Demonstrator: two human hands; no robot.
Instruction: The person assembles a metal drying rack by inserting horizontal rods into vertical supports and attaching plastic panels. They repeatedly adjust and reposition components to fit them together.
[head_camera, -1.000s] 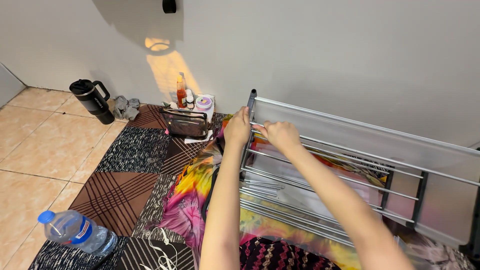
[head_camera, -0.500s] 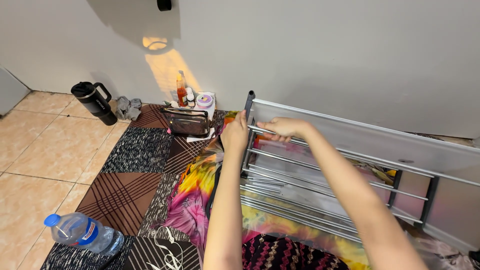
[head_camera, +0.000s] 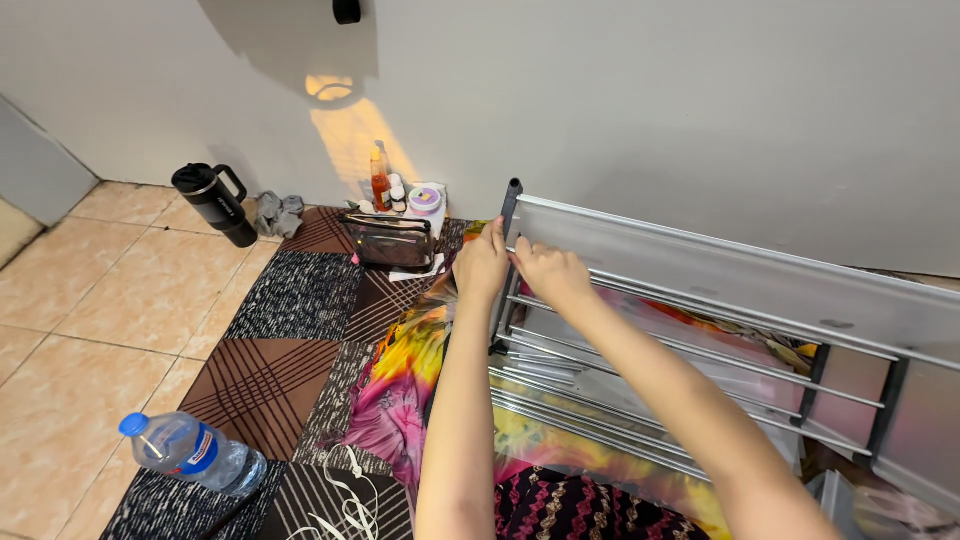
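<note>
A grey metal rack with thin silver rails lies tilted on the floor, its long flat top panel facing the wall. My left hand grips the dark upright post at the rack's left end. My right hand rests just beside it on the corner where the panel meets the post, fingers curled over the top rail. Both forearms reach forward from the bottom of the view. A bright multicoloured cloth lies under the rack.
A patchwork carpet covers the tiled floor. A plastic water bottle lies at the lower left. A black lidded mug, a clear pouch and small bottles stand by the white wall. White cord lies near me.
Both hands have stayed at the rack's left corner; my right hand shifted slightly down and closer to the post. The view moved a little nearer to the rack.
</note>
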